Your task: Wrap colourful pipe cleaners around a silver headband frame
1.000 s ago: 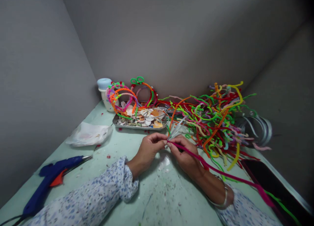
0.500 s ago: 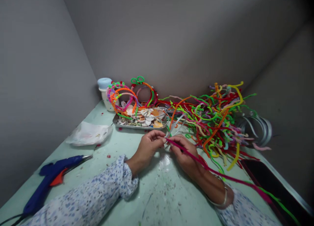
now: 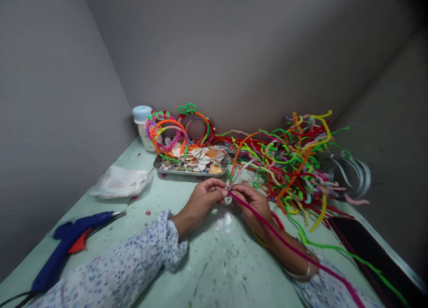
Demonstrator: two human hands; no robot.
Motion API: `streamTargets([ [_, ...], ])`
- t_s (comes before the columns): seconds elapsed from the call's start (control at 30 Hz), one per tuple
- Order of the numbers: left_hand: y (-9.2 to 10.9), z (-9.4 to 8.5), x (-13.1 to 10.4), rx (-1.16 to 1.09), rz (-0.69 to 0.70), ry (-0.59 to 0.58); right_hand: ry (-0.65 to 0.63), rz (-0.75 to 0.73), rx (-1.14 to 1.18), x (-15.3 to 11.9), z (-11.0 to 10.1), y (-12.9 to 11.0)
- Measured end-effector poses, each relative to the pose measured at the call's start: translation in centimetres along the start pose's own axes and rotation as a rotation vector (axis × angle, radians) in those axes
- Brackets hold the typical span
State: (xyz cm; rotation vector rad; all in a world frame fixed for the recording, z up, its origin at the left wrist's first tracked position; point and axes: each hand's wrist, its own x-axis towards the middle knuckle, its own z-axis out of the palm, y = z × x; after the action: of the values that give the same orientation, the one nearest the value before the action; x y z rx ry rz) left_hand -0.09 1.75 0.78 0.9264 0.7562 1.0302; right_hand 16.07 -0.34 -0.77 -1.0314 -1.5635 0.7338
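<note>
The left hand point(image 3: 202, 201) is nearly closed, thumb and forefinger pinching the end of a magenta, fuzzy, slender pipe cleaner point(image 3: 267, 222) near the bench's middle. The right hand point(image 3: 256, 207), fingers curled, pinches just beside it; the fingertips overlap, so exactly how the pipe cleaner meets the thin, pale, curved strip point(image 3: 241, 169) there is hard to tell. The pipe cleaner trails over the right forearm toward the bench's near right corner. The pale green, speckled bench point(image 3: 214, 272) bears a blue, orange-triggered glue gun point(image 3: 78, 232) by its left edge and a silvery metal tray of shells point(image 3: 187, 174) toward its far edge, before plain grey walls point(image 3: 234, 54).
</note>
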Motion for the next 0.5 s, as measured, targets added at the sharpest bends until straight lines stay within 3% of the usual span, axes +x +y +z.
streamTargets([
  [0.37,0.55,0.17,-0.09,-0.047,-0.033,-0.009,-0.04,0.05,0.046,0.23,-0.2,-0.84],
  [0.5,0.46,0.19,0.01,-0.007,-0.004,0.019,0.012,-0.022,-0.029,0.13,-0.03,-0.82],
])
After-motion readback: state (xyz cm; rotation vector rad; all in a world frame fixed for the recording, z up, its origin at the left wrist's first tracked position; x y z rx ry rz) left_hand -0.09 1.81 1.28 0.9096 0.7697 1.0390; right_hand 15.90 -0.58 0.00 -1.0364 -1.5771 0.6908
